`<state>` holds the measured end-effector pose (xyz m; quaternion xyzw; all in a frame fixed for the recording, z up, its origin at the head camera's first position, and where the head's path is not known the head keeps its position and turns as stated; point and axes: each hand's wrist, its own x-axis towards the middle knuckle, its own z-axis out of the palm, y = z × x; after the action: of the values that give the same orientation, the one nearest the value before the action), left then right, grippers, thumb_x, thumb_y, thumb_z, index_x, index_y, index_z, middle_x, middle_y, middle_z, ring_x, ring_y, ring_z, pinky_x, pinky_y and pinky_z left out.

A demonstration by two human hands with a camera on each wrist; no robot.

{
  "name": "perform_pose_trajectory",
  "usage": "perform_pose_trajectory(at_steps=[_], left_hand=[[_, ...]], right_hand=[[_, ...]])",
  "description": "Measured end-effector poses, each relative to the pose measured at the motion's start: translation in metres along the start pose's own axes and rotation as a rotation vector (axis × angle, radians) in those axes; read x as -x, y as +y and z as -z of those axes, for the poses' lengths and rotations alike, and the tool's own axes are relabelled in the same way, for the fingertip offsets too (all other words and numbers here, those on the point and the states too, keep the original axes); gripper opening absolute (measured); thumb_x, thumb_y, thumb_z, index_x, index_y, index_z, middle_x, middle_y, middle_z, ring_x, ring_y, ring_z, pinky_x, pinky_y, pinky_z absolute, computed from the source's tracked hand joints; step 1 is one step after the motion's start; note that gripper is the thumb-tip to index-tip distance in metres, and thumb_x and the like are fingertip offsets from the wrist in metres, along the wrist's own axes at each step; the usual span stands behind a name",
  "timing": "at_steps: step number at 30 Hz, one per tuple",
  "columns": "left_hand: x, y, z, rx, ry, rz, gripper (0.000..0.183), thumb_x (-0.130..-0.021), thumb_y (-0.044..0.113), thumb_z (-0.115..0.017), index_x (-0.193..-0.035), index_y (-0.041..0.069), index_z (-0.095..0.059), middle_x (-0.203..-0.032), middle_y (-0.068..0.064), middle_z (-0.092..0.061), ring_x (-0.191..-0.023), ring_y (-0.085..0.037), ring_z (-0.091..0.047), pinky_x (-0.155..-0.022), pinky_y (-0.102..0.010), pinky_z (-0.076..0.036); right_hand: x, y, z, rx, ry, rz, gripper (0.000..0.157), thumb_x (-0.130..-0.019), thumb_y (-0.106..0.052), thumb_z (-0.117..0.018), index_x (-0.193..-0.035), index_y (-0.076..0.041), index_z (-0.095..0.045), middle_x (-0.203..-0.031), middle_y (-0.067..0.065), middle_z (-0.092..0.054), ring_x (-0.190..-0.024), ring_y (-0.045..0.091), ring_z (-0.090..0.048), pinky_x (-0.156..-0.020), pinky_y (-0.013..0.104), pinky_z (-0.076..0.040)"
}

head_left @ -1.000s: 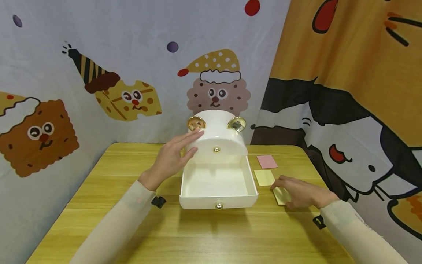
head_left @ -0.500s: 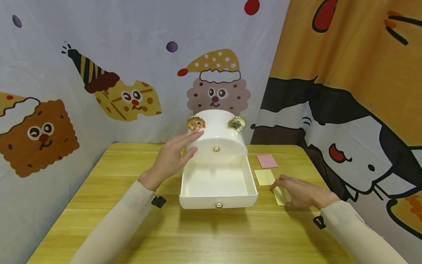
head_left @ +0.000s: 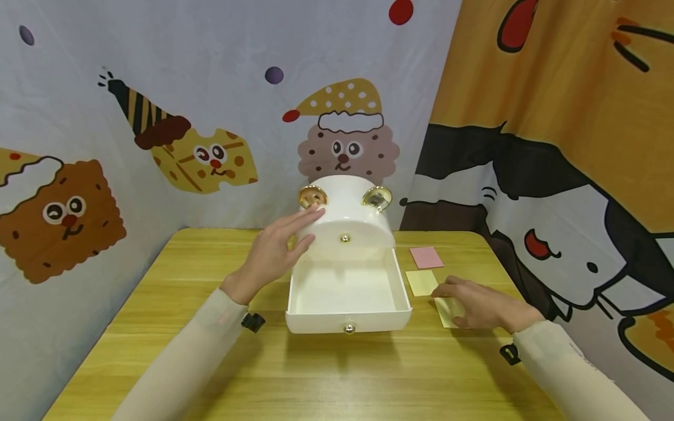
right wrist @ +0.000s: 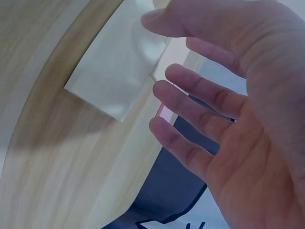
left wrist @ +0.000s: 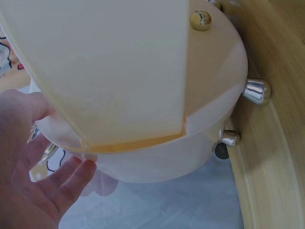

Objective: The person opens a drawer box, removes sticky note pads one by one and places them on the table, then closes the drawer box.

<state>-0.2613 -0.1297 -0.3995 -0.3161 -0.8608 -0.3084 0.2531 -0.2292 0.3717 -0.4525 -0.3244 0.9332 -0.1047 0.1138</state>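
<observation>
A white drawer box (head_left: 348, 202) with gold round ears stands at the back of the table, its lower drawer (head_left: 348, 323) pulled out toward me and bare inside. My left hand (head_left: 268, 248) rests on the box's upper left side, fingers nearly straight, fingertips just under the left ear. In the left wrist view, the thumb lies at the front edge of the box (left wrist: 157, 164) and the other fingers touch its curved side. My right hand (head_left: 481, 307) pinches the nearest yellow sticky note (head_left: 446, 314) between thumb and index finger. The other fingers (right wrist: 178, 143) are spread in the right wrist view.
Another yellow sticky note (head_left: 421, 283) lies just beyond the right hand, beside the drawer. Farther back is a pink sticky note (head_left: 426, 257). A second gold-knobbed drawer (head_left: 344, 238) sits above the pulled-out one. Printed cartoon curtains (head_left: 221, 70) hang behind the wooden table (head_left: 337, 380).
</observation>
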Motion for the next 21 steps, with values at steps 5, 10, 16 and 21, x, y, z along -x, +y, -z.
perform_pose_trajectory(at_steps=[5,10,16,21], left_hand=[[0.000,0.000,-0.001,0.000,0.006,-0.006,0.056,-0.113,0.018,-0.079,-0.168,0.022,-0.066,-0.175,-0.006,-0.063,-0.130,-0.034,-0.078,-0.057,-0.026,-0.046],[0.000,0.000,0.000,-0.002,0.004,-0.010,0.056,-0.113,0.018,-0.079,-0.168,0.021,-0.065,-0.175,-0.006,-0.063,-0.131,-0.034,-0.078,-0.059,-0.026,-0.047],[-0.001,0.000,0.000,-0.006,0.014,-0.016,0.057,-0.113,0.016,-0.080,-0.167,0.020,-0.066,-0.174,-0.008,-0.064,-0.114,-0.033,-0.080,-0.056,-0.024,-0.045],[-0.001,0.001,0.001,-0.002,-0.001,-0.005,0.057,-0.113,0.018,-0.080,-0.168,0.021,-0.065,-0.175,-0.007,-0.063,-0.119,-0.033,-0.079,-0.055,-0.024,-0.044]], right_hand=[[0.000,-0.003,0.002,-0.005,0.024,-0.001,0.057,-0.092,-0.005,-0.094,-0.146,-0.012,-0.077,-0.134,0.009,-0.075,-0.123,0.032,-0.077,-0.103,0.054,-0.067],[0.000,-0.007,0.003,0.002,0.068,0.019,0.052,-0.097,-0.005,-0.091,-0.147,-0.008,-0.075,-0.134,0.010,-0.075,-0.119,0.032,-0.078,-0.096,0.048,-0.068],[-0.004,-0.014,0.005,0.025,0.144,0.048,0.047,-0.100,-0.007,-0.088,-0.146,-0.009,-0.075,-0.133,0.009,-0.076,-0.119,0.029,-0.078,-0.096,0.047,-0.069],[-0.006,-0.023,0.008,0.033,0.201,0.085,0.044,-0.099,-0.006,-0.088,-0.142,-0.010,-0.077,-0.135,0.007,-0.079,-0.116,0.024,-0.080,-0.095,0.046,-0.070]])
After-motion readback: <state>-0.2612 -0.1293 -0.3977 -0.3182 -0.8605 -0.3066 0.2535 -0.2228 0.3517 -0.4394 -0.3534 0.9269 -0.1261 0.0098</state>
